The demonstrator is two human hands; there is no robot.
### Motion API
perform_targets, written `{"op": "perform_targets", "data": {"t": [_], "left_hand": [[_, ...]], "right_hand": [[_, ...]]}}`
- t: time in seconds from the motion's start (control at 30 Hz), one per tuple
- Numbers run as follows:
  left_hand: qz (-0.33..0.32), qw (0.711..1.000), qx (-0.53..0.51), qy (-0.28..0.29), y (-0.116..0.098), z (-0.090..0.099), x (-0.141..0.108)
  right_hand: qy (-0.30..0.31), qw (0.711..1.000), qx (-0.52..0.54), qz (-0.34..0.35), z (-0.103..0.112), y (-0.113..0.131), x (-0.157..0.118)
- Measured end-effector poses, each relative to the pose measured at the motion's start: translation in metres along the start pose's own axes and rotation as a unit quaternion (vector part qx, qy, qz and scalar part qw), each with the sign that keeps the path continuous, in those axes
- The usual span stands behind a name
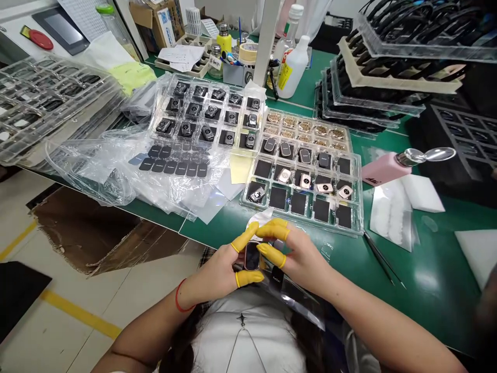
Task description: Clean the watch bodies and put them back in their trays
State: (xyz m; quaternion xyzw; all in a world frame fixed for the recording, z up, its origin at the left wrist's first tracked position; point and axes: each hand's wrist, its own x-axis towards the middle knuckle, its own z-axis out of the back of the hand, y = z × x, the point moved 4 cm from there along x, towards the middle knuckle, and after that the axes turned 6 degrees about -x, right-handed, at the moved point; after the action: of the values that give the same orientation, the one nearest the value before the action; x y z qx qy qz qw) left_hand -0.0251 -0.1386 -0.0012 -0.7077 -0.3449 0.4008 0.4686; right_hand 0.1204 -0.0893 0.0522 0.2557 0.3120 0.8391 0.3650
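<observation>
Just in front of my chest, my left hand (227, 267) grips a small watch body (252, 256) between yellow-covered fingertips, its dark screen facing up. My right hand (295, 254), also with yellow finger covers, pinches at the watch's right edge, with a white wipe (261, 218) beside its fingertips. Black "hello" films (276, 278) hang below the right hand. Ahead lies a clear tray (303, 220) of compartments holding pink-gold watch bodies and dark pads.
A tray of black watches (209, 111) stands at the back left, near plastic bags (116, 160). To the right are a pink bottle (384, 168), tweezers (382, 259), white foam (423, 192) and stacked trays (368, 98).
</observation>
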Motion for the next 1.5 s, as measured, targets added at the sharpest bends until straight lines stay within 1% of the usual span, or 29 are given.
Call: {"op": "perform_targets", "data": {"t": [0.07,0.17,0.23,0.27,0.33,0.4,0.47,0.5,0.57,0.63,0.67,0.7,0.73,0.8,0.87,0.9,0.93,0.97,1.0,1.03,1.1,1.13,1.17,1.23,1.3,1.37,1.4,1.43,1.5], "left_hand": [[-0.013,0.999,0.035,-0.006,-0.002,-0.002,-0.001],[-0.018,0.999,0.033,-0.013,-0.002,-0.005,0.000],[-0.010,1.000,0.019,-0.012,0.001,-0.007,0.000],[-0.004,1.000,0.009,-0.013,0.004,-0.007,0.000],[0.006,1.000,-0.019,-0.016,0.008,-0.007,0.000],[0.011,0.999,-0.042,-0.020,0.012,-0.007,-0.001],[0.017,0.998,-0.061,-0.019,0.014,-0.006,-0.001],[0.021,0.997,-0.074,-0.016,0.015,-0.006,-0.001],[0.030,0.994,-0.106,-0.004,0.016,-0.005,0.001],[0.035,0.990,-0.133,0.004,0.016,-0.004,0.003],[0.036,0.989,-0.142,0.002,0.017,-0.003,0.004],[0.039,0.988,-0.149,-0.005,0.017,-0.002,0.005],[0.042,0.987,-0.157,-0.013,0.018,0.000,0.006],[0.047,0.982,-0.183,-0.027,0.019,0.003,0.007],[0.047,0.976,-0.209,-0.028,0.018,0.006,0.007],[0.043,0.975,-0.218,-0.024,0.017,0.008,0.007],[0.038,0.974,-0.225,-0.019,0.016,0.009,0.006],[0.033,0.973,-0.227,-0.014,0.014,0.010,0.006],[0.032,0.973,-0.227,-0.011,0.013,0.011,0.005],[0.033,0.974,-0.226,-0.013,0.012,0.012,0.004],[0.049,0.976,-0.212,-0.028,0.010,0.013,0.002],[0.060,0.977,-0.199,-0.039,0.009,0.013,0.000],[0.072,0.979,-0.185,-0.051,0.009,0.012,-0.001],[0.086,0.981,-0.161,-0.068,0.007,0.010,-0.004],[0.090,0.982,-0.148,-0.074,0.005,0.009,-0.007],[0.088,0.983,-0.146,-0.075,0.004,0.008,-0.009],[0.088,0.982,-0.146,-0.077,0.005,0.008,-0.010],[0.088,0.982,-0.144,-0.079,0.005,0.009,-0.010],[0.089,0.983,-0.136,-0.083,0.007,0.011,-0.010]], "right_hand": [[0.003,0.999,-0.030,0.017,-0.004,0.002,0.000],[-0.044,0.993,-0.087,0.061,-0.009,0.008,-0.005],[-0.058,0.992,-0.097,0.061,-0.011,0.008,-0.008],[-0.052,0.994,-0.083,0.045,-0.012,0.006,-0.009],[-0.013,1.000,-0.020,-0.009,-0.013,-0.001,-0.007],[0.045,0.995,0.070,-0.061,-0.014,-0.009,-0.004],[0.095,0.984,0.127,-0.080,-0.016,-0.012,-0.001],[0.102,0.983,0.133,-0.075,-0.017,-0.013,0.001],[0.083,0.991,0.096,-0.042,-0.017,-0.011,0.004],[0.039,0.999,0.011,0.008,-0.017,-0.005,0.005],[0.022,0.999,-0.030,0.032,-0.017,0.000,0.004],[0.018,0.997,-0.056,0.050,-0.017,0.004,0.003],[0.024,0.996,-0.060,0.062,-0.016,0.007,0.002],[0.043,0.997,0.003,0.056,-0.009,0.009,-0.002],[0.029,0.996,0.079,0.001,0.003,0.000,-0.008],[0.007,0.996,0.080,-0.041,0.009,-0.009,-0.012],[-0.020,0.995,0.046,-0.086,0.014,-0.020,-0.016],[-0.040,0.991,-0.022,-0.126,0.018,-0.031,-0.020],[-0.049,0.981,-0.110,-0.150,0.020,-0.040,-0.024],[-0.050,0.966,-0.200,-0.158,0.019,-0.047,-0.026],[-0.053,0.930,-0.336,-0.139,0.015,-0.052,-0.026],[-0.058,0.919,-0.370,-0.119,0.011,-0.051,-0.023],[-0.065,0.917,-0.382,-0.097,0.007,-0.048,-0.019],[-0.063,0.928,-0.363,-0.060,-0.003,-0.044,-0.007],[-0.026,0.941,-0.335,-0.043,-0.015,-0.044,0.005],[0.016,0.946,-0.321,-0.044,-0.025,-0.046,0.013],[0.024,0.950,-0.307,-0.045,-0.027,-0.045,0.015],[0.019,0.958,-0.281,-0.046,-0.027,-0.042,0.014],[-0.018,0.977,-0.210,-0.025,-0.022,-0.027,0.010]]}}
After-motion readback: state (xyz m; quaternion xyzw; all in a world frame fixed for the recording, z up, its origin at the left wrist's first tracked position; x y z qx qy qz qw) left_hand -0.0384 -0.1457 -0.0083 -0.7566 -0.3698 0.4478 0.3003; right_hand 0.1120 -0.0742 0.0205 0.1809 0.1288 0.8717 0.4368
